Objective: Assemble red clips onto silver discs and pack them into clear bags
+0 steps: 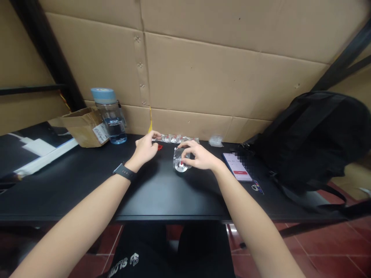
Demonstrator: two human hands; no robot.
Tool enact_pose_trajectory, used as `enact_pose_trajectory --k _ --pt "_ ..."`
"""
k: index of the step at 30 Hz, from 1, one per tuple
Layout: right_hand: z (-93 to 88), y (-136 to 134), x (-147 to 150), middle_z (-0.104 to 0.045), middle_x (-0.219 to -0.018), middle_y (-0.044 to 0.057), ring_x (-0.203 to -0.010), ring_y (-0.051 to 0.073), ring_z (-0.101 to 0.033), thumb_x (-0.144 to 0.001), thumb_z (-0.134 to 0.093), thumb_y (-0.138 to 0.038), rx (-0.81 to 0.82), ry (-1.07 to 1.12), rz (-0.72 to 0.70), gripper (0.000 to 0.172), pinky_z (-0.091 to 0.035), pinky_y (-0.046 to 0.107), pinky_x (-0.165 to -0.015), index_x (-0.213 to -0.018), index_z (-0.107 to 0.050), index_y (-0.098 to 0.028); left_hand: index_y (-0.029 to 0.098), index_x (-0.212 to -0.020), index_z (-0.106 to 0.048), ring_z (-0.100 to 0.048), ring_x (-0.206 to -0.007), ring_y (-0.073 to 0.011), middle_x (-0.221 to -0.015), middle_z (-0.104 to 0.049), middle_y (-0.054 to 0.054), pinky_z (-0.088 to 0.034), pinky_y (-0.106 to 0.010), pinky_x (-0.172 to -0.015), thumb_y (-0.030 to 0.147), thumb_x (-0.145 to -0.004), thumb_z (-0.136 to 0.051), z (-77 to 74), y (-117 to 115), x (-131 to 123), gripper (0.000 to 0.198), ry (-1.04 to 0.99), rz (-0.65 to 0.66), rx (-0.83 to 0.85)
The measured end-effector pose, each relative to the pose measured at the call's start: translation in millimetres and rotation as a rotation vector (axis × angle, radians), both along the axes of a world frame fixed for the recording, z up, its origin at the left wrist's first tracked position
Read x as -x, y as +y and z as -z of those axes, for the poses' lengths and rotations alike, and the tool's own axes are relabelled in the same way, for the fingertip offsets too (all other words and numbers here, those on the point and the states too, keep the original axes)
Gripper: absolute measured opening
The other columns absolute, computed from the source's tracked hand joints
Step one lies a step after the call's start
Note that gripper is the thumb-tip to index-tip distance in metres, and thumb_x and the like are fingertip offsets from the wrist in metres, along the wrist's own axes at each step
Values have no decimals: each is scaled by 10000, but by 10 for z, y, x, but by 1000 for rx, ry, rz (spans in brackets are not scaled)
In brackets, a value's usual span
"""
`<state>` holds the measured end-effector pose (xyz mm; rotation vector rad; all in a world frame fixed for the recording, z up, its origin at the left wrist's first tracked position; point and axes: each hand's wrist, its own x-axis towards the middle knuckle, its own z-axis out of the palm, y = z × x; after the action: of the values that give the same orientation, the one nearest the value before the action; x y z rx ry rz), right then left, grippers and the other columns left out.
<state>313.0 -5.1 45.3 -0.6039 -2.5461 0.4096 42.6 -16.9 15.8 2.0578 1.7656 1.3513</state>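
My left hand (146, 148), with a dark watch (124, 171) on its wrist, is at the back of the black table. Its thumb and index finger are apart, beside a small bunch of red pieces (160, 147). My right hand (197, 154) has its fingers curled around a clear plastic packet (177, 153) at the middle of the table. A round silver disc (181, 167) with a red piece at its centre shows in the packet, by my thumb. Behind, a row of clear packets (174, 138) with silver and red contents lies along the cardboard wall.
A blue-lidded water bottle (111, 117) and an open cardboard box (84, 127) stand at the back left. A white power strip (46, 156) lies further left. To the right are a crumpled clear bag (216, 141), a phone (238, 168), a keyring (255, 188) and a black backpack (313, 143).
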Motion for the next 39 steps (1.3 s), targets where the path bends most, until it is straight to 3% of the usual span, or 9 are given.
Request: enact_pose_trajectory --k 4,9,15,17,20,23,25,33,39 --pt "15 -46 13 -604 -1387 46 -1283 295 -526 -822 -751 -240 53 -113 -75 41 -405 495 -1099 -811 -788 -253 277 -1041 -653 -621 -1191 -372 -1243 -725 -76 -390 -499 -958 171 -720 -637 166 151 219 338 169 -94 89" --pt "30 -61 25 -594 -1418 27 -1331 320 -485 -792 -799 -282 66 -185 -78 17 -380 524 -1109 -802 -813 -284 290 -1048 -656 -645 -1090 -306 -1010 -780 -33 -330 -448 -931 162 -710 -611 244 163 241 364 302 23 111" --pt "45 39 -38 -596 -1418 38 -1291 289 -539 -821 -794 -343 106 -170 -103 82 -424 461 -1070 -876 -813 -285 281 -1059 -646 -614 -1077 -320 -993 -775 -64 -296 -461 -925 200 -763 -583 260 168 229 314 398 -9 85" --pt "64 126 -93 -625 -1363 63 -1234 262 -587 -853 -763 -341 102 -85 -54 115 -437 432 -1059 -930 -797 -262 281 -1050 -647 -603 -1095 -323 -1001 -772 -64 -293 -470 -931 209 -779 -578 256 167 231 288 429 -16 95" --pt "141 301 -218 -695 -1164 75 -1100 228 -642 -871 -706 -230 27 33 183 139 -471 398 -1003 -999 -758 -220 284 -1052 -650 -594 -1117 -312 -1022 -767 -46 -290 -474 -941 205 -794 -578 238 156 225 279 472 -20 135" --pt "263 468 -356 -698 -1123 88 -1038 236 -652 -798 -741 -178 -27 -1 453 291 -491 387 -966 -1088 -725 -201 282 -1055 -650 -603 -1110 -296 -1031 -763 -35 -294 -463 -938 206 -813 -576 232 151 212 265 490 -16 155" --pt "343 545 -424 -703 -1142 103 -1023 250 -667 -794 -769 -243 0 -65 529 355 -508 381 -936 -1141 -707 -205 280 -1068 -643 -607 -1105 -294 -1043 -761 -36 -299 -456 -931 222 -824 -583 247 161 207 258 489 -13 147" --pt "557 676 -460 -746 -1144 96 -1032 233 -713 -783 -781 -211 137 -80 501 402 -520 322 -932 -1174 -687 -210 290 -1235 -560 -593 -1137 -299 -1027 -770 -45 -299 -455 -930 247 -866 -577 353 222 194 371 458 -6 132" --pt "562 697 -478 -750 -1108 75 -947 195 -713 -766 -800 -201 163 -38 494 397 -527 304 -876 -1147 -692 -214 290 -1243 -554 -586 -1141 -305 -1018 -771 -54 -295 -447 -927 260 -857 -606 370 231 194 391 432 3 133"
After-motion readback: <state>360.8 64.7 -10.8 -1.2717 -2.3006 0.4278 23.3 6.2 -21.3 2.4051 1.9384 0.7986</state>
